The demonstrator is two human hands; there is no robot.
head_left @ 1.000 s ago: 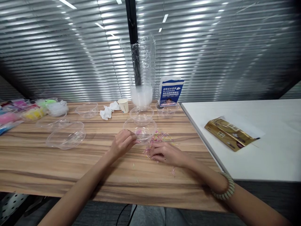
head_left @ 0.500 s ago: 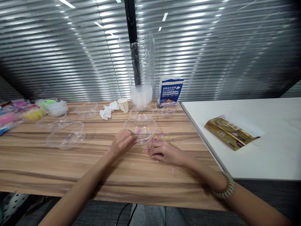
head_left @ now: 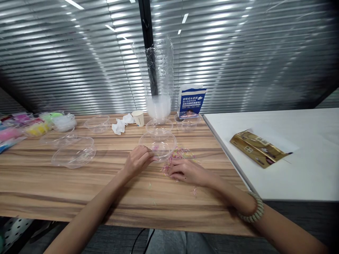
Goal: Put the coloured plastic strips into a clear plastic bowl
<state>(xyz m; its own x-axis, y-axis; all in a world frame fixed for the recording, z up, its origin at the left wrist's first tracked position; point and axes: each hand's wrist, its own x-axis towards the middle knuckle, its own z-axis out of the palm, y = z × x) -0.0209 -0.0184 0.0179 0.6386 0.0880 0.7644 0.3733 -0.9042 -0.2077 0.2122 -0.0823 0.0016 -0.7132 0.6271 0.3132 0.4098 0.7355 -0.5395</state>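
A clear plastic bowl [head_left: 166,144] stands near the middle of the wooden table, with a few pink bits showing inside. My left hand [head_left: 139,158] is closed at its near left side, fingertips at the bowl's wall. Just right of the bowl lies a loose pile of small, thin pink and yellow pieces [head_left: 182,153]. My right hand [head_left: 185,171] rests low over the front of this pile, fingers curled and pinched together among the pieces. What sits between those fingertips is partly hidden. A few stray pieces [head_left: 194,191] lie closer to the table edge.
Behind are another clear bowl [head_left: 159,121], a bagged stack of bowls [head_left: 158,107], a paper cup [head_left: 138,118], crumpled tissue [head_left: 119,127] and a blue-white packet [head_left: 192,102] standing in a bowl. More bowls [head_left: 75,155] and colourful bags [head_left: 37,127] are left; a gold wrapper [head_left: 259,146] lies right.
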